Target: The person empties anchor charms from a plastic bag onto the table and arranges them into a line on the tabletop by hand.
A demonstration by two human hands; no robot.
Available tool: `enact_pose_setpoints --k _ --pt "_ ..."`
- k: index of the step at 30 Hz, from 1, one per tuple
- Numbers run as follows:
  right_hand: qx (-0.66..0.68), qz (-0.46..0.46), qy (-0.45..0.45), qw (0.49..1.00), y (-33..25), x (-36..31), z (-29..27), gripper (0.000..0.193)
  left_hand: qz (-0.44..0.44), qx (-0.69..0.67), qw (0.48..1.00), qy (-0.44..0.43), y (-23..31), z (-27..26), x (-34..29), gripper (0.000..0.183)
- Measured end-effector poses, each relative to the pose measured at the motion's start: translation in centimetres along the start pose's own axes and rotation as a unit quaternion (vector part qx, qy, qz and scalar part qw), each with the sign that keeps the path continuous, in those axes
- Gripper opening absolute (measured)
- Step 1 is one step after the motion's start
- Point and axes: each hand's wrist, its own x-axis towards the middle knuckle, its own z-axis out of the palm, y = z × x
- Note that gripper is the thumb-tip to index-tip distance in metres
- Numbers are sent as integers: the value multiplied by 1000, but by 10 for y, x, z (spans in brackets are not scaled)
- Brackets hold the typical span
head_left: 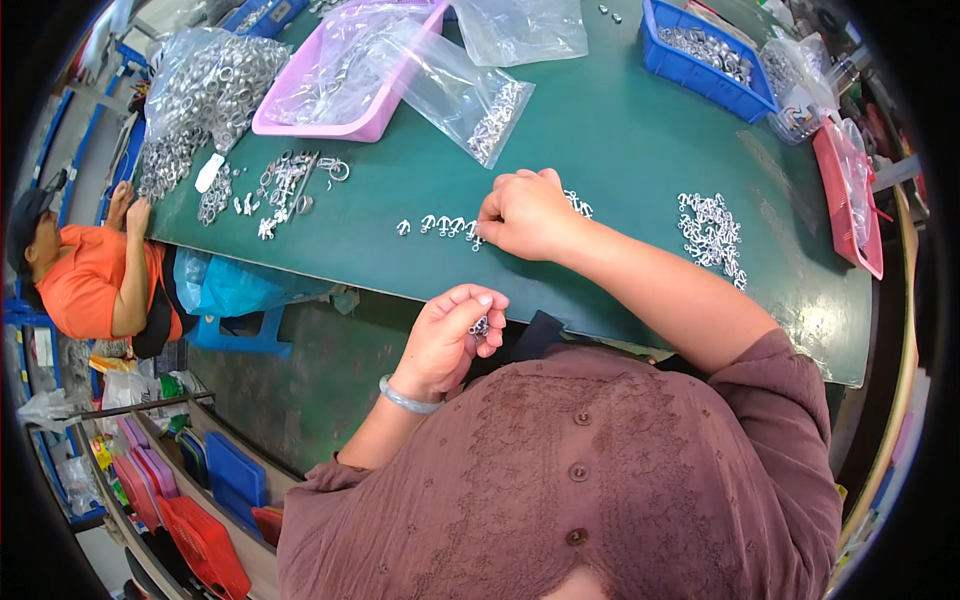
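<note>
My right hand [523, 215] rests on the green tabletop with its fingers curled down, the fingertips pinched at a small silver anchor charm [476, 243]. That charm is at the end of a short row of anchor charms [441, 225]; several more [577, 203] show just beyond the hand, which hides part of the row. My left hand [450, 340] is held in front of the table edge, palm turned up and fingers curled around a few small silver charms [480, 326]. Off to the right lies a loose pile of anchor charms [710, 235].
A pink basket [375, 128] with clear bags stands at the back, beside a bag of silver rings [215, 85]. Loose rings [290, 180] lie left of it. A blue bin [705, 85] and a red tray [850, 215] line the right. A person in orange [95, 285] works at the left.
</note>
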Motion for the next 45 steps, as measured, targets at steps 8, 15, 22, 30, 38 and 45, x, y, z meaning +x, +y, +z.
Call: enact_pose_setpoints --k 8,15,22,30,38,45 --pt "-93 -56 15 994 10 -5 -8 12 6 -9 1000 0 1 -4 0 17" --pt "-52 -64 -12 996 16 -4 -5 6 20 -6 1000 -2 3 -5 2 18" --pt "38 -47 -68 996 15 -6 -22 4 29 2 999 16 7 -4 6 20" --pt "147 -79 -132 977 1 -27 -35 13 32 -11 999 -12 8 7 20 23" --pt "256 -36 -70 963 26 -46 -37 17 24 15 1000 -1 9 19 24 21" --pt "212 -68 -35 974 26 -51 -28 10 20 47 999 -9 8 27 32 19"
